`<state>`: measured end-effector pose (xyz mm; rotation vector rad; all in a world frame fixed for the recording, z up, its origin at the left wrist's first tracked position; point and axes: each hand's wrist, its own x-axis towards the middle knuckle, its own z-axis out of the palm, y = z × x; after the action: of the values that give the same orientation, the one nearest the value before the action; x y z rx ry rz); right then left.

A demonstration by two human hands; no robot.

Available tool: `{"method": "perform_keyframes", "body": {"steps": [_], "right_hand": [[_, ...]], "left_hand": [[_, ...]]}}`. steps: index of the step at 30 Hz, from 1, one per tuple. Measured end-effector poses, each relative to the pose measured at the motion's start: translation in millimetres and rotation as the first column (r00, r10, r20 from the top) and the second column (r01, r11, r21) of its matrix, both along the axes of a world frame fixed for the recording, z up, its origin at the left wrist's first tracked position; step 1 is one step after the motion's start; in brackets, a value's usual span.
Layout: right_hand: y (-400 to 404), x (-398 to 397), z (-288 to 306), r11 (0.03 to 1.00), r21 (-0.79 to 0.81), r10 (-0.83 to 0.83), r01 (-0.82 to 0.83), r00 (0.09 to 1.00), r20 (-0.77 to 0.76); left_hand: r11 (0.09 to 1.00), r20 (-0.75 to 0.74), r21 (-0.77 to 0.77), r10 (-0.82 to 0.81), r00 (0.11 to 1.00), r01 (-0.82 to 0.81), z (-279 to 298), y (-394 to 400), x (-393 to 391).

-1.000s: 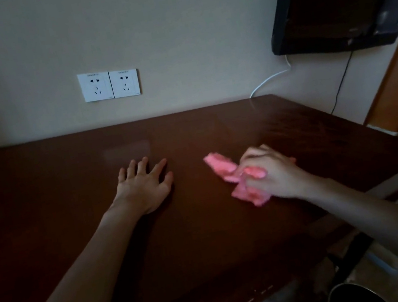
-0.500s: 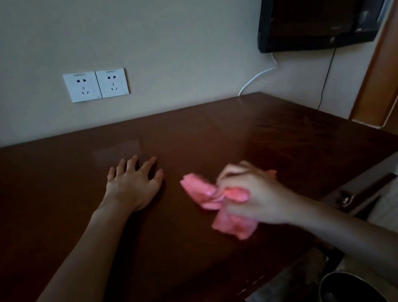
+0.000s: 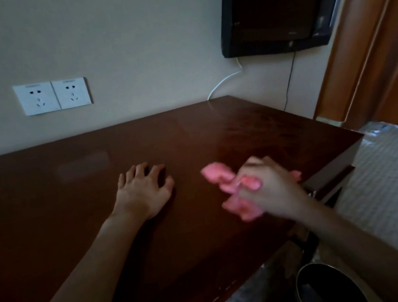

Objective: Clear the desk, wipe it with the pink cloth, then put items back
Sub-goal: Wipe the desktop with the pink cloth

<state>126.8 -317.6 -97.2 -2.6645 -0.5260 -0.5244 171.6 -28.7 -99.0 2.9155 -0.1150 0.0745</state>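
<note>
**Pink cloth gripped on dark tabletop**

Dark brown, glossy tabletop (image 3: 43,203) filling most of the view, set against a pale wall (image 3: 120,32). Black wall-mounted screen (image 3: 273,1) at upper right, with a white cable (image 3: 223,82) and a thin black cable (image 3: 288,77) hanging below it. Wooden door frame (image 3: 370,30) at far right, pale checked bedding (image 3: 395,183) beneath it. Dark round bin (image 3: 329,290) on the floor by the near corner of the tabletop. Double white socket plate (image 3: 52,95) on the wall at left. Left hand (image 3: 145,190) resting palm-down on the tabletop, fingers straight and slightly spread, holding nothing. Right hand (image 3: 270,189) blurred, near the right edge of the tabletop, fingers curled round the pink cloth (image 3: 228,188). Cloth bunched, sticking out to the left of and below the fist, on or just above the surface; contact unclear through the blur.
</note>
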Motion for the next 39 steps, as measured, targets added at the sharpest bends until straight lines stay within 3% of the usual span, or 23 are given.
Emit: {"method": "perform_keyframes", "body": {"steps": [2,4,6,9,10,11,13,15,17,19,21,23,28,30,34,39], "right_hand": [[-17,28,4,0.969,-0.003,-0.246,0.246,0.969,-0.003],[-2,30,2,0.948,-0.061,-0.313,0.313,0.95,0.02],[29,-1,-4,0.986,-0.069,-0.142,0.152,0.982,0.128],[35,-48,-12,0.96,-0.015,0.28,-0.279,0.957,0.077],[22,-42,-10,0.948,-0.005,0.317,-0.318,0.946,0.067],[7,-29,-8,0.964,-0.01,0.264,-0.264,0.962,0.072],[-24,8,-1,0.999,0.024,-0.029,0.028,0.998,0.063],[-36,36,4,0.946,-0.014,-0.323,0.323,0.946,-0.018],[-20,40,6,0.925,-0.114,-0.371,0.363,0.927,-0.058],[8,22,2,0.964,-0.125,-0.234,0.233,0.972,0.007],[30,-5,-5,0.995,-0.08,0.063,-0.056,0.994,0.089],[34,-10,-10,0.96,-0.055,0.275,-0.273,0.961,0.03],[31,64,5,0.988,-0.076,0.127,-0.132,0.99,-0.068],[46,79,7,0.978,-0.115,0.163,-0.174,0.981,-0.105],[68,97,-2,0.965,-0.073,0.25,-0.251,0.968,-0.032],[83,179,0,0.972,-0.098,0.213,-0.214,0.977,-0.024]], "left_hand": [[1.0,-0.022,0.014,0.001,1.0,-0.001,4,1,0],[1.0,-0.02,0.027,0.011,1.0,-0.011,5,-1,0],[1.0,-0.019,0.021,0.015,1.0,-0.015,4,-2,-1],[1.0,-0.004,0.015,0.012,1.0,-0.012,3,0,-1],[1.0,-0.012,0.02,0.007,1.0,-0.007,3,0,-1],[1.0,-0.02,0.027,0.005,1.0,-0.005,3,0,-1],[0.999,-0.029,0.035,0.008,1.0,-0.007,4,-1,-2],[0.999,-0.028,0.033,0.01,1.0,-0.009,4,0,-2],[0.999,-0.031,0.042,0.011,0.999,-0.009,5,0,-2],[0.999,-0.038,0.043,0.012,0.999,-0.01,5,0,-3],[0.999,-0.025,0.043,0.021,0.999,-0.019,5,0,-4],[0.999,-0.004,0.035,0.028,1.0,-0.028,4,-1,-3],[0.998,-0.013,0.054,0.026,1.0,-0.026,8,-1,-3],[0.992,0.015,0.118,0.035,0.999,-0.036,17,2,5],[0.981,0.125,0.163,0.09,0.988,-0.109,34,6,54],[0.97,0.074,0.18,0.151,0.986,-0.162,15,15,125]]}}
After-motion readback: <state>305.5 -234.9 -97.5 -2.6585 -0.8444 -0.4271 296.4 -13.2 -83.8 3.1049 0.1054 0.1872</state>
